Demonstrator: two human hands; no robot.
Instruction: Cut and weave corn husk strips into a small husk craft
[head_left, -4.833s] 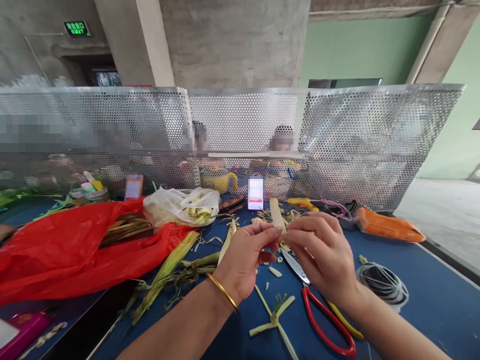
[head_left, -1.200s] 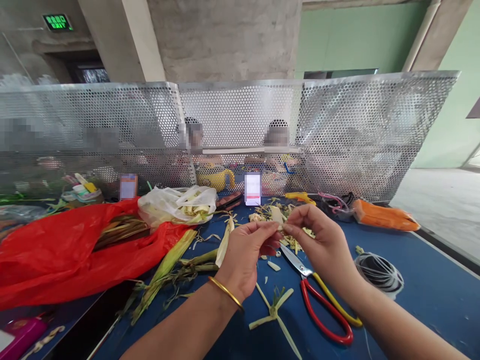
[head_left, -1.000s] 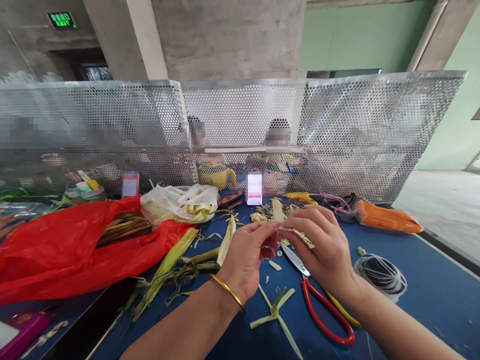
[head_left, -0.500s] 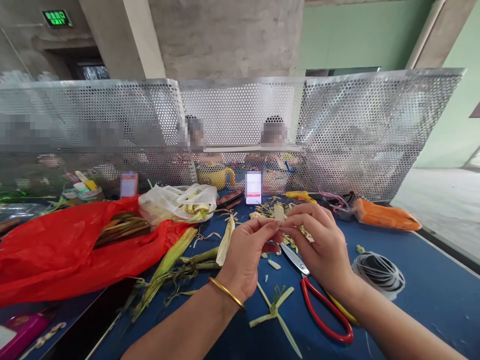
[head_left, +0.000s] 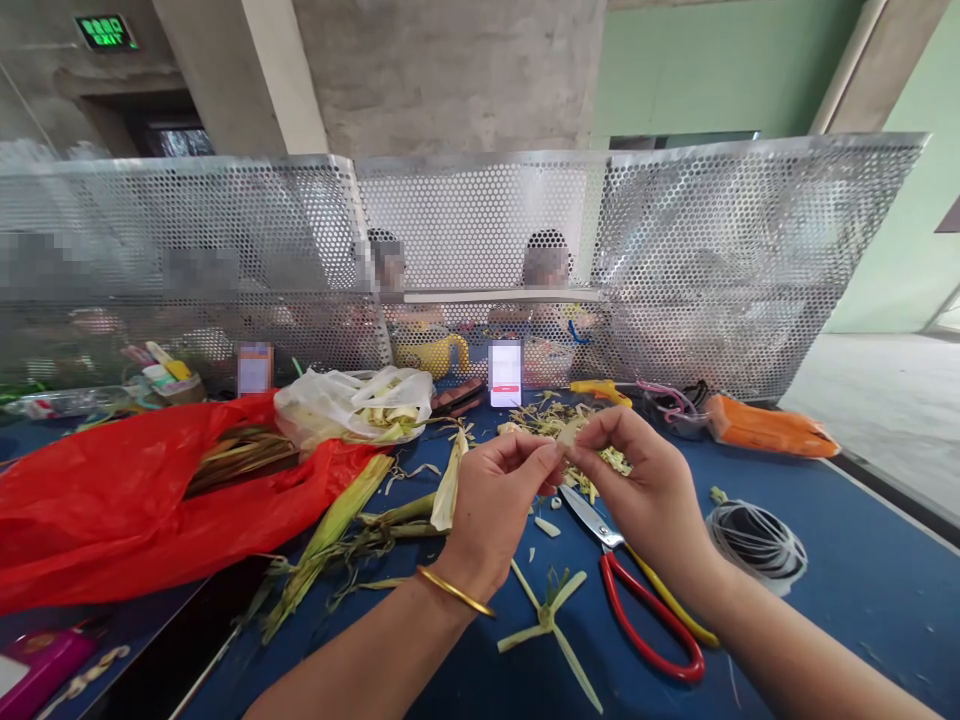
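Between my fingertips is a small pale piece of corn husk [head_left: 571, 432]. My left hand [head_left: 504, 492], with a gold bangle at the wrist, pinches its near end. The thumb and fingers of my right hand [head_left: 637, 480] close on its other side. Just below lie scissors [head_left: 600, 522] with red handles, blades pointing up toward my hands. A star-like figure of husk strips [head_left: 549, 622] with a green tuft rests on the blue table [head_left: 465, 660]. Pale husk scraps [head_left: 547, 527] are scattered under and behind my hands.
At left, a red plastic bag [head_left: 150, 500] holds dried husks, beside a white bag [head_left: 352, 405] of husks. A lit phone [head_left: 505, 374] leans on the perforated metal screen [head_left: 480, 210]; people sit behind it. To the right are coiled white cord [head_left: 759, 543], an orange packet [head_left: 772, 428] and a yellow glue gun [head_left: 600, 389].
My right hand's fingers have drawn in from a spread pose to a closer pinch on the husk piece. The piece now tilts lower. The scissors and star figure stay put.
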